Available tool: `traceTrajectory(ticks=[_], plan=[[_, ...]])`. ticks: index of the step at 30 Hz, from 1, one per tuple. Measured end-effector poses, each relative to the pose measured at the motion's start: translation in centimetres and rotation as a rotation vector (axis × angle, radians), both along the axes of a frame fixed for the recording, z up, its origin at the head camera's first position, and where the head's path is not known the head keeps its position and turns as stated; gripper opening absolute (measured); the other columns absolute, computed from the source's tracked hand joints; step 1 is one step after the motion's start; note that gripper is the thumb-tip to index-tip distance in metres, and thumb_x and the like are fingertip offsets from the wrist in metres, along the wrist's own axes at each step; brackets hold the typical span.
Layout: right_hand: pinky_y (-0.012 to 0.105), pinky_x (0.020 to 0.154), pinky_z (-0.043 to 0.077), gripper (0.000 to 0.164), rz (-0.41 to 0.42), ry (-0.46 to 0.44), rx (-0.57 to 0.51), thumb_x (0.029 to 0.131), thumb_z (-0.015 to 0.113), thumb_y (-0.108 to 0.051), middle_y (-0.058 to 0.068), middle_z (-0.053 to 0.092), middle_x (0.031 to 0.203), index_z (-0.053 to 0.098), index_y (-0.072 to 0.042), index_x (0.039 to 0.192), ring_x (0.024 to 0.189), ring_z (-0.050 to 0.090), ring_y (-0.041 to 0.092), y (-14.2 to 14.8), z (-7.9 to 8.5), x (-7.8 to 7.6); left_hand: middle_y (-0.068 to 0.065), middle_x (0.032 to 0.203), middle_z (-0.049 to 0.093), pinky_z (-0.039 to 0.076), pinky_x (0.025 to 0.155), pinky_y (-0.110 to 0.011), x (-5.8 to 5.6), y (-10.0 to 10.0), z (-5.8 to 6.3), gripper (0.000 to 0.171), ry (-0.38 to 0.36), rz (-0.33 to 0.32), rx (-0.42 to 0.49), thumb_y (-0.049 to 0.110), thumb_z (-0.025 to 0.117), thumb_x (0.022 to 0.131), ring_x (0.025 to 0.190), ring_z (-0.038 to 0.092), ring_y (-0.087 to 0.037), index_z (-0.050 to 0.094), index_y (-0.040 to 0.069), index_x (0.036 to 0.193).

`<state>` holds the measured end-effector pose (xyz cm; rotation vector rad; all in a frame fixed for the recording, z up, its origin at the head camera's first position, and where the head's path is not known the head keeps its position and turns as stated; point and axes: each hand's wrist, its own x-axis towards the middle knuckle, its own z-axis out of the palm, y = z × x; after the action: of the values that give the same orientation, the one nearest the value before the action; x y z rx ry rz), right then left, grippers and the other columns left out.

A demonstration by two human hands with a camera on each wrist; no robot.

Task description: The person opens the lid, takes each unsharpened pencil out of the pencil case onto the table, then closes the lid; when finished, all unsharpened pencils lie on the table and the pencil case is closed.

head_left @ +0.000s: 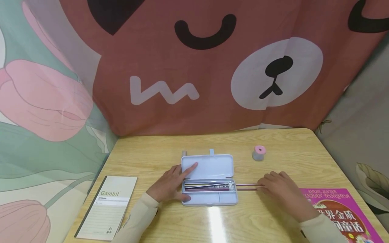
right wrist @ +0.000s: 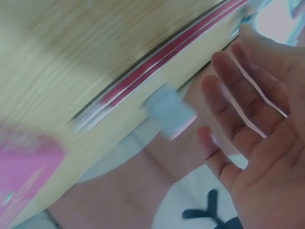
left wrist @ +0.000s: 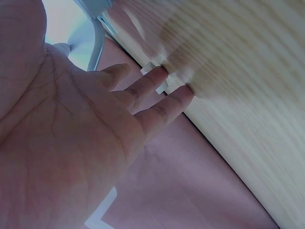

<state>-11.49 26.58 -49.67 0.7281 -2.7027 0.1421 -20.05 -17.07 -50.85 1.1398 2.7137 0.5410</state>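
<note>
1. Two red pencils [head_left: 247,184] lie side by side on the table [head_left: 249,222], just right of the open pencil case [head_left: 202,199], running under the right hand [head_left: 279,189]
2. They should be light, stiff and smooth, apt to roll; mid-shaft looks the best hold
3. The right hand's fingers are apart and relaxed; whether any touches the pencils, I cannot tell
4. The left hand [head_left: 166,185] spans the case, fingers apart, one over the lid [head_left: 212,165]
5. The right wrist view shows the pencils' pale ends, hidden in the head view, which alone shows the pencils inside the case
</note>
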Motion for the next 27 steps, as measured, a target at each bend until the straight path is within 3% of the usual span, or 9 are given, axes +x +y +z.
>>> traceTrajectory(ticks=[9, 18, 27], plan=[[0.034, 0.079, 0.049, 0.015, 0.081, -0.023, -0.003, 0.091, 0.089, -0.02, -0.01, 0.074, 0.097, 0.082, -0.021, 0.103, 0.091, 0.065, 0.014, -5.8, 0.5, -1.1, -0.022, 0.156, 0.052, 0.045, 0.117, -0.063, 0.0, 0.0, 0.2, 0.12, -0.024, 0.014, 0.0, 0.043, 0.096, 0.085, 0.142, 0.051, -0.04, 0.023, 0.022, 0.178], [0.037, 0.079, 0.054, 0.017, 0.163, -0.034, 0.007, 0.092, 0.086, -0.013, -0.005, 0.075, 0.102, 0.082, -0.016, 0.108, 0.092, 0.063, 0.016, -9.4, 0.1, -2.4, -0.021, 0.157, 0.051, 0.044, 0.118, -0.062, 0.2, 0.1, -0.1, 0.121, -0.028, 0.01, 0.001, 0.042, 0.096, 0.085, 0.143, 0.051, -0.039, 0.022, 0.022, 0.178], [0.031, 0.073, 0.047, 0.027, 0.113, -0.028, 0.102, 0.08, 0.087, 0.001, -0.006, 0.072, 0.093, 0.079, -0.018, 0.097, 0.083, 0.057, 0.015, -10.8, -1.2, -3.2, -0.021, 0.155, 0.052, 0.045, 0.117, -0.062, 0.1, 0.1, 0.0, 0.121, -0.008, 0.009, -0.005, 0.043, 0.096, 0.085, 0.142, 0.051, -0.039, 0.023, 0.021, 0.178]])
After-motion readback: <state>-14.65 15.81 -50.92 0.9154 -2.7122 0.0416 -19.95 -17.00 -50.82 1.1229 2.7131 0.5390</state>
